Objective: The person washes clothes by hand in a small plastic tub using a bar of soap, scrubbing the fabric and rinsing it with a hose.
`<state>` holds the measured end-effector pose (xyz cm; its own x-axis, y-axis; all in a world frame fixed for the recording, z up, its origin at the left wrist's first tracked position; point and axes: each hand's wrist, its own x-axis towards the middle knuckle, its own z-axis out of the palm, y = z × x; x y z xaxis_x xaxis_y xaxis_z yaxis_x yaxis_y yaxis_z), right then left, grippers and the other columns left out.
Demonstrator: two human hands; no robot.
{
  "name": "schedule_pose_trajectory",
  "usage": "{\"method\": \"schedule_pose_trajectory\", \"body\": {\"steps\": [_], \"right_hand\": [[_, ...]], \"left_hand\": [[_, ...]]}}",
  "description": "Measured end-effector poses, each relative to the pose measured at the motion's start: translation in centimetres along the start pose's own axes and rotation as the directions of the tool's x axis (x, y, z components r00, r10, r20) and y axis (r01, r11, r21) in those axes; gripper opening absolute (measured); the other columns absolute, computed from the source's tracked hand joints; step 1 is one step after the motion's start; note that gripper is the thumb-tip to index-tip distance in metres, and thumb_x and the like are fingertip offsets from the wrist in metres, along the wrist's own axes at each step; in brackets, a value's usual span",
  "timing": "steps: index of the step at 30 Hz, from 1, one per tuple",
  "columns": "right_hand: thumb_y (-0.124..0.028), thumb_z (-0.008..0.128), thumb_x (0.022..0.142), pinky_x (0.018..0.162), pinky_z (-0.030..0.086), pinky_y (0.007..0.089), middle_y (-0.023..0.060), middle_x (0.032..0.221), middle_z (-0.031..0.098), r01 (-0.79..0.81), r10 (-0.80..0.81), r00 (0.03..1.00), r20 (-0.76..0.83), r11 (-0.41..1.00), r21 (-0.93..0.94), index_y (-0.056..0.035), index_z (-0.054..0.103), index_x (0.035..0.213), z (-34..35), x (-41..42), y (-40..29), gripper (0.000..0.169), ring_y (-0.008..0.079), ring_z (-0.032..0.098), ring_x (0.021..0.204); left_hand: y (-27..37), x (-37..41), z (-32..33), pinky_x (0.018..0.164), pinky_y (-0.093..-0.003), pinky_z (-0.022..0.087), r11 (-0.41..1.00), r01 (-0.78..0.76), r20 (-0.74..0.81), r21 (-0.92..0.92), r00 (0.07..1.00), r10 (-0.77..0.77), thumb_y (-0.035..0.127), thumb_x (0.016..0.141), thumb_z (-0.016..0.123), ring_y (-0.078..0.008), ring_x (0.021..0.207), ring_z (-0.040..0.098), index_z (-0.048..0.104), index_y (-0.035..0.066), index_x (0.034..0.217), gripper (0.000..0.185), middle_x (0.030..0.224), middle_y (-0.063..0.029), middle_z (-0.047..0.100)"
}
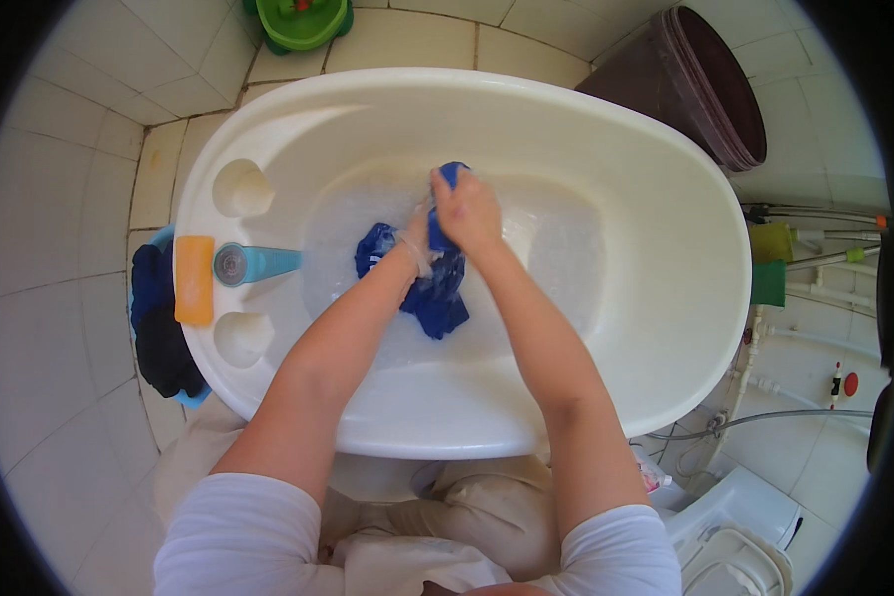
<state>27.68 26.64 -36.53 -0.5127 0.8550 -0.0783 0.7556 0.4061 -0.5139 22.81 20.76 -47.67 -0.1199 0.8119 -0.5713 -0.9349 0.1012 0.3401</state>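
Note:
Before me stands a white plastic baby bathtub (447, 439) with shallow, cloudy water (566, 261) in its bottom. A wet blue cloth garment (439, 302) hangs from my hands, its lower part in the water. My right hand (473, 212) is closed around a bunched upper part of it. Just to the left, my left hand (418, 235) is on the garment too, its fingers partly hidden by the fabric. Something clear circles my left wrist; whether it is water or a band, I cannot tell.
An orange block (194, 280) and a teal fitting (257, 264) sit at the tub's left end. Beyond that end, dark clothes (162, 328) fill a blue basin (194, 396). A brown bucket (663, 89) leans behind; a green toy (302, 22) is at the back. Pipes (752, 350) line the right wall.

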Motion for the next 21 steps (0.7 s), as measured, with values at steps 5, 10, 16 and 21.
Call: {"method": "schedule_pose_trajectory", "body": {"steps": [5, 10, 16, 21], "right_hand": [[-0.049, 0.053, 0.086, 0.082, 0.048, 0.0467, 0.0248, 0.108, 0.060, -0.047, 0.054, 0.998, 0.033, 0.980, -0.196, -0.0038, 0.062, 0.101, -2.2, 4.1, 8.4, 0.048, 0.0395, 0.057, 0.103], [-0.042, 0.063, 0.082, 0.086, 0.043, 0.0483, 0.0203, 0.118, 0.052, 0.221, -0.343, 0.911, -0.229, 0.875, -0.430, -0.0154, 0.061, 0.114, 1.3, -0.8, 11.4, 0.042, 0.0390, 0.049, 0.107], [-0.041, 0.068, 0.075, 0.074, 0.046, 0.0483, 0.0207, 0.105, 0.054, 0.155, -0.282, 0.933, -0.224, 0.876, -0.458, -0.0105, 0.057, 0.107, 3.0, 4.2, 12.7, 0.046, 0.0388, 0.053, 0.097], [-0.026, 0.063, 0.079, 0.073, 0.047, 0.0495, 0.0260, 0.094, 0.061, 0.083, -0.024, 0.982, -0.185, 0.943, 0.321, -0.0016, 0.049, 0.111, 5.7, 2.7, 8.1, 0.043, 0.0424, 0.060, 0.086]], "left_hand": [[3.8, -1.7, 1.4, 0.082, -0.0327, 0.046, 0.444, -0.164, 0.069, 0.881, 0.973, 0.221, 0.039, 0.091, 0.048, -0.0260, 0.089, 0.061, 0.059, 0.004, 0.115, 0.044, 0.090, -0.0145, 0.066], [3.2, -3.6, 1.0, 0.095, -0.0461, 0.037, -0.594, -0.165, 0.507, 0.787, 0.721, 0.471, 0.033, 0.080, 0.066, -0.0336, 0.112, 0.045, 0.060, 0.026, 0.118, 0.039, 0.118, -0.0140, 0.050], [2.7, 0.2, 1.3, 0.091, -0.0445, 0.041, -0.543, -0.027, 0.345, 0.839, 0.798, 0.493, 0.034, 0.087, 0.059, -0.0345, 0.103, 0.053, 0.058, 0.021, 0.119, 0.035, 0.111, -0.0159, 0.056], [4.6, 4.1, 1.1, 0.094, -0.0459, 0.041, 0.400, -0.162, -0.113, 0.902, 0.806, 0.581, 0.042, 0.092, 0.047, -0.0337, 0.107, 0.055, 0.060, 0.014, 0.109, 0.035, 0.112, -0.0176, 0.060]]}}
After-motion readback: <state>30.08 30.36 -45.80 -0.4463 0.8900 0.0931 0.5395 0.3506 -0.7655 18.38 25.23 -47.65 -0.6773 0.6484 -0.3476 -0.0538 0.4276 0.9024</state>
